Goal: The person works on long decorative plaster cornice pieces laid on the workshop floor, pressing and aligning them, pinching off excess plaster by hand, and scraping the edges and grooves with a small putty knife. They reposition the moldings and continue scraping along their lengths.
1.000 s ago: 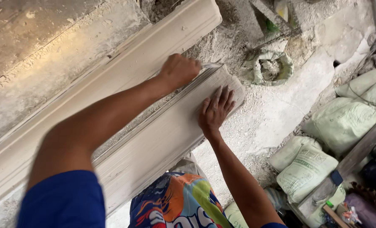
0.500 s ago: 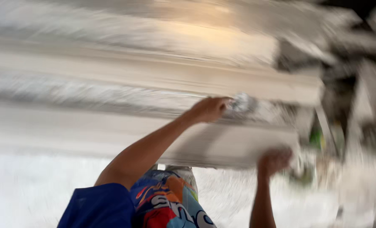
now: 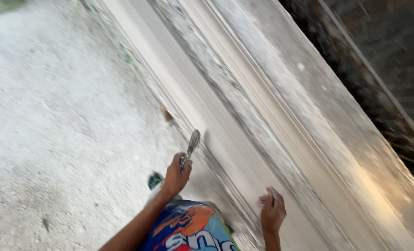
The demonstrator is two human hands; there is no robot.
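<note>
1. Dusty grey concrete floor (image 3: 53, 139) filled the left half of the head view, speckled and blurred by camera motion.
2. Running diagonally from the upper left to the lower right lay a long white plaster moulding (image 3: 281, 125), with several raised ridges and grooves along its length and a rough grey band of plaster between the smoother strips.
3. Beyond the moulding, in the upper right corner, a dark wall (image 3: 383, 51) showed, too blurred to tell more.
4. The left hand (image 3: 175, 175) was raised over the floor just beside the moulding's near edge, its grip closed around the handle of a small metal trowel (image 3: 191, 144).
5. The trowel's plaster-crusted blade pointed up and away from the hand, its tip close against the moulding's lower edge; whether it touched the plaster could not be told.
6. The right hand (image 3: 273, 210) lay further down the moulding, to the right of the left hand and well apart from the trowel, with its fingers loosely spread and empty, resting on or just above the white surface.
7. Between the two forearms, at the bottom edge, the person's brightly printed shorts (image 3: 188, 230) in blue, orange and white were visible.
8. A foot in a dark sandal (image 3: 155, 180) showed just behind the left wrist, on the floor.
</note>
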